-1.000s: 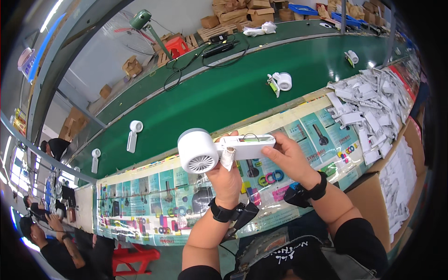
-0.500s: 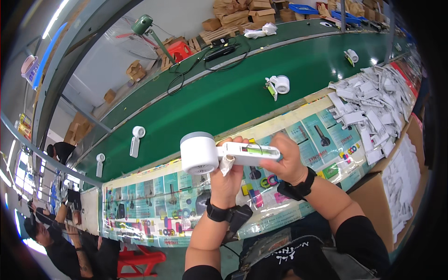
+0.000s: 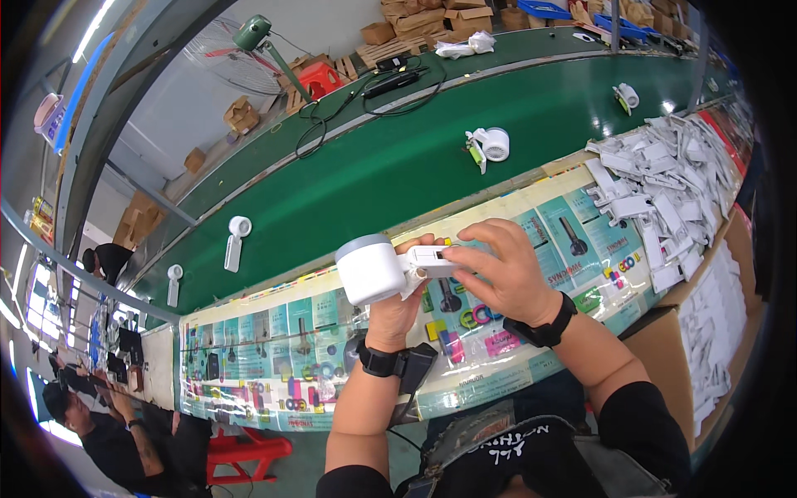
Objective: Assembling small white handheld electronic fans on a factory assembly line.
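I have the white fan lifted off the table, across its far edge in my view, drum-shaped head to the left and handle pointing right. My left hand is wrapped from below around the neck, where head meets handle. My right hand has fingertips at the handle's right end; I cannot tell whether they pinch it or just rest there. To the left, a long flat run reaches the table's left edge; to the right, a pile of white plastic parts crowds the right end and narrows my room. Beyond the far edge, the green belt is wide between the two slim fans at left and the stubby fan opposite my right hand; another small fan lies farther right.

Against the table's near right side stands a cardboard box, filled with white pieces. Blue trays sit at the upper right; their contents are too small to read.

A teal printed sheet covers the table under a glossy layer. Black cables lie beyond the belt, near a red stool. At lower left is a person in dark clothes.
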Demonstrator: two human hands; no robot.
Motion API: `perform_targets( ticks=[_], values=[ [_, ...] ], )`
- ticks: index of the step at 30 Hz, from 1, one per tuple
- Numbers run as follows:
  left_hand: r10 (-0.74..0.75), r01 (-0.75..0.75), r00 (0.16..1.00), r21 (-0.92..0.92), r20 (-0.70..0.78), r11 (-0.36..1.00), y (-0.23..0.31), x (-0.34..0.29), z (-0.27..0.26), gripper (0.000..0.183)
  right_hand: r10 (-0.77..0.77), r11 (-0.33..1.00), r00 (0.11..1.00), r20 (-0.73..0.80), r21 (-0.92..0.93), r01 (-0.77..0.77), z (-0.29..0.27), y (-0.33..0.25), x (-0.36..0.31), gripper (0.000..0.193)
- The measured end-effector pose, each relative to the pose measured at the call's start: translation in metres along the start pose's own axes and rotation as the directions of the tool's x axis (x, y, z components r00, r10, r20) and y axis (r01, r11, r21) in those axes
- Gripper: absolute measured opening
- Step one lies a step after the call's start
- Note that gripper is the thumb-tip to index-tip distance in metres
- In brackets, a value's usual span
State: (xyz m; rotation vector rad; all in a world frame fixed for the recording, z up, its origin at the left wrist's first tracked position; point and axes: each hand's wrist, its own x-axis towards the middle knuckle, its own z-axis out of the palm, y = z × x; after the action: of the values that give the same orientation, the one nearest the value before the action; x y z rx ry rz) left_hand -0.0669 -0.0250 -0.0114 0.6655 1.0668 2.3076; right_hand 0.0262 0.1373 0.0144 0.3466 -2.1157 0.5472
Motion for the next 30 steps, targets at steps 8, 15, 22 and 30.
perform_targets(
  ticks=[8, 15, 22, 30],
  values=[
    [0.14, -0.144, 0.985, -0.029, -0.105, 0.989, 0.005, -0.005, 0.012, 0.04, 0.58, 0.578, 0.78, 0.236, 0.555, -0.598, 0.006, -0.012, -0.014, 0.033],
    [0.241, -0.257, 0.952, -0.065, -0.187, 0.964, 0.003, -0.008, 0.022, 0.042, 0.624, 0.409, 0.716, 0.313, 0.649, -0.641, 0.018, -0.027, -0.006, 0.036],
    [0.147, -0.18, 0.97, -0.163, -0.195, 0.97, -0.014, -0.002, 0.026, 0.042, 0.35, 0.836, 0.937, 0.009, 0.448, -0.317, 0.017, 0.001, -0.014, 0.038],
    [-0.004, 0.205, 0.932, 0.519, -0.362, 0.829, 0.006, 0.075, -0.079, 0.021, 0.316, 0.906, 0.856, 0.41, 0.137, -0.4, 0.037, 0.081, -0.01, 0.038]
  ],
)
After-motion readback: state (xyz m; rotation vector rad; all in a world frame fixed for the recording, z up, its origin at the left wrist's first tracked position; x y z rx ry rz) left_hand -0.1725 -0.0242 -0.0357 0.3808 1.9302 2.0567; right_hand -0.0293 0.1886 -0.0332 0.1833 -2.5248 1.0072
